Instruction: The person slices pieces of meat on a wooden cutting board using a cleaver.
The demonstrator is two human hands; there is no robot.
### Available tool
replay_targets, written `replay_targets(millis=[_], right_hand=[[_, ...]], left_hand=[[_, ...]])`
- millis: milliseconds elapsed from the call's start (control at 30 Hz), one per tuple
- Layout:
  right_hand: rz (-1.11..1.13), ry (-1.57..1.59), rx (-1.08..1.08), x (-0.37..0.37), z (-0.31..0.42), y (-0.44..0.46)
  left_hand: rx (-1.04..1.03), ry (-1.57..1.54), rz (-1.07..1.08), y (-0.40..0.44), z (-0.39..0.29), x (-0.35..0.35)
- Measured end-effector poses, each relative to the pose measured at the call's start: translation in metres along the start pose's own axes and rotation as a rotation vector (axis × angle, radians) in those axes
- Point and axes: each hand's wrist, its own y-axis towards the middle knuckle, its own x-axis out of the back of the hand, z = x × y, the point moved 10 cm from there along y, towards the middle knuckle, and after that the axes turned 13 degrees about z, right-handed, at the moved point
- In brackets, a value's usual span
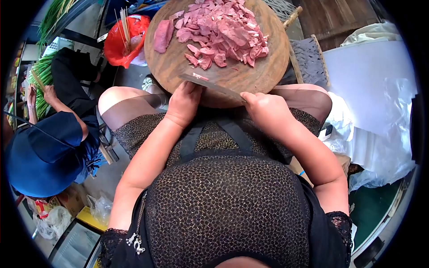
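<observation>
A knife (214,87) lies level across the near edge of a round wooden chopping board (170,73). My right hand (268,109) is closed round its handle end. At the other end of the blade is my left hand (185,102), its fingers curled in against the blade and partly hidden by it. Small pale scraps (200,76) show along the blade's far side. Beyond the knife, a heap of sliced raw meat (223,33) covers the back of the board. One larger uncut piece of meat (163,35) sits left of the heap.
A red plastic bag (118,40) with thin wooden sticks (124,29) stands left of the board. A person in a blue hat (40,152) sits at left, hands on long green stalks (42,73). A woven chair (308,60) and white sheeting (371,85) are at right.
</observation>
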Motion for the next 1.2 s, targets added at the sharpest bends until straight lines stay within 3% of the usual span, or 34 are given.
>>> replay_targets(millis=[67, 133, 300, 367, 433, 500, 567, 667, 767, 833, 900, 1200], right_hand=[[0.015, -0.005, -0.012, -0.001, 0.0, -0.002], [0.028, -0.015, -0.019, 0.002, 0.001, -0.001], [0.209, 0.059, -0.08, -0.001, 0.013, 0.027], [0.2, 0.058, -0.053, -0.01, 0.017, 0.048], [0.039, 0.059, 0.077, -0.005, 0.028, 0.065], [0.069, 0.05, 0.033, -0.005, 0.018, 0.079], [-0.071, 0.03, -0.038, 0.004, 0.008, 0.073], [-0.104, 0.039, 0.025, 0.01, 0.006, 0.045], [-0.039, 0.045, 0.025, 0.005, 0.01, 0.016], [-0.038, 0.033, 0.032, 0.0, 0.009, 0.006], [0.083, -0.019, -0.04, -0.008, 0.005, 0.002], [0.122, 0.036, -0.049, -0.005, 0.022, 0.033]], left_hand=[[0.05, -0.128, -0.004, 0.0, 0.008, -0.001], [-0.075, 0.047, -0.069, 0.001, -0.003, 0.005], [-0.099, 0.172, -0.047, 0.0, -0.008, 0.006], [-0.077, 0.163, -0.046, -0.002, -0.003, 0.001], [-0.079, 0.181, 0.007, -0.005, -0.002, -0.006], [-0.062, 0.178, 0.005, -0.005, -0.008, 0.002], [-0.055, 0.173, -0.003, -0.004, -0.008, 0.009], [-0.091, 0.139, -0.018, -0.009, -0.008, 0.007], [-0.069, 0.173, 0.052, -0.005, -0.003, -0.001], [-0.103, 0.238, -0.029, -0.007, -0.009, 0.006], [-0.034, 0.074, -0.011, -0.008, 0.001, 0.0], [-0.075, 0.156, -0.015, -0.006, -0.004, 0.004]])
